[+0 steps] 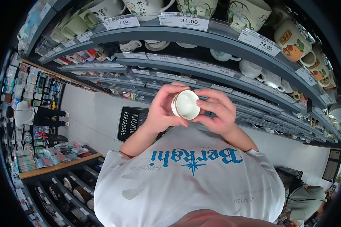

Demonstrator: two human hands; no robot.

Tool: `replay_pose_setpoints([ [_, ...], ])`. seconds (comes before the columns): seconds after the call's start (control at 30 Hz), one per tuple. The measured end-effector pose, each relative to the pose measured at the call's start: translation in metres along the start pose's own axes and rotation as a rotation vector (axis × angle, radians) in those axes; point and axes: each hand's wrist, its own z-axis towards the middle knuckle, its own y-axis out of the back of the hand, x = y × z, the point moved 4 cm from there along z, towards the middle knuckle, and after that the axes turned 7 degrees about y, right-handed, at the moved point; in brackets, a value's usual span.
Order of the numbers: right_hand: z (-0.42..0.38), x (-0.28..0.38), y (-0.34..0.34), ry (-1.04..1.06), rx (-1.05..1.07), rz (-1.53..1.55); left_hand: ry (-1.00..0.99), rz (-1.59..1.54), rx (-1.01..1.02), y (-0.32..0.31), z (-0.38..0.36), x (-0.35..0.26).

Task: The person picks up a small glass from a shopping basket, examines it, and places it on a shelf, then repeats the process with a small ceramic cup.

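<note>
A small white cup (188, 105) with a brown rim is held between both hands in front of my chest. Its mouth tilts toward the camera, so the plain white inside shows. My left hand (161, 108) wraps its left side, with fingers above and thumb below. From the other side my right hand (220, 109) grips it, one fingertip resting on the rim at the right. Part of a dark pattern is visible on the cup's outer left wall; most of the outside is hidden.
Grey shelves (166, 38) with mugs, teapots and price tags (183, 21) curve across the front. A black shopping basket (123, 123) is below my left forearm. One person (24, 113) stands at the far left, another (307, 198) at the lower right. Pale tiled floor (89, 109) lies left.
</note>
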Motion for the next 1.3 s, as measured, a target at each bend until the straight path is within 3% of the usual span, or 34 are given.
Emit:
replay_pose_setpoints([
  [0.23,-0.009,-0.008,-0.008,-0.120,0.052,0.031,0.041,0.119,-0.102,-0.001,-0.004,-0.009],
  [0.53,-0.009,-0.011,-0.021,-0.125,0.102,0.042,0.014,0.391,-0.151,0.002,-0.008,-0.023],
  [0.63,-0.004,-0.009,-0.021,-0.143,0.094,0.032,-0.001,0.352,-0.121,0.002,-0.008,-0.025],
  [0.73,-0.003,-0.008,-0.021,-0.138,0.092,0.009,0.067,0.184,-0.162,0.005,-0.012,-0.020],
  [0.8,-0.003,-0.008,-0.021,-0.113,0.081,0.000,0.218,-0.069,-0.187,0.005,-0.015,-0.014],
  [0.9,-0.003,-0.008,-0.020,-0.064,0.045,0.010,0.233,-0.163,-0.159,0.003,-0.017,-0.008],
  [1.03,0.006,-0.001,-0.017,-0.067,-0.010,0.044,0.308,-0.171,-0.207,-0.007,-0.013,-0.008],
  [1.1,0.003,-0.004,-0.018,-0.049,-0.021,0.028,0.385,-0.221,-0.070,-0.010,-0.011,-0.001],
  [1.2,-0.001,-0.006,-0.016,-0.047,-0.040,0.010,0.360,-0.376,-0.059,-0.010,-0.014,0.009],
  [1.3,-0.001,-0.005,-0.012,-0.042,-0.045,-0.030,0.380,-0.303,-0.029,-0.013,-0.013,0.014],
])
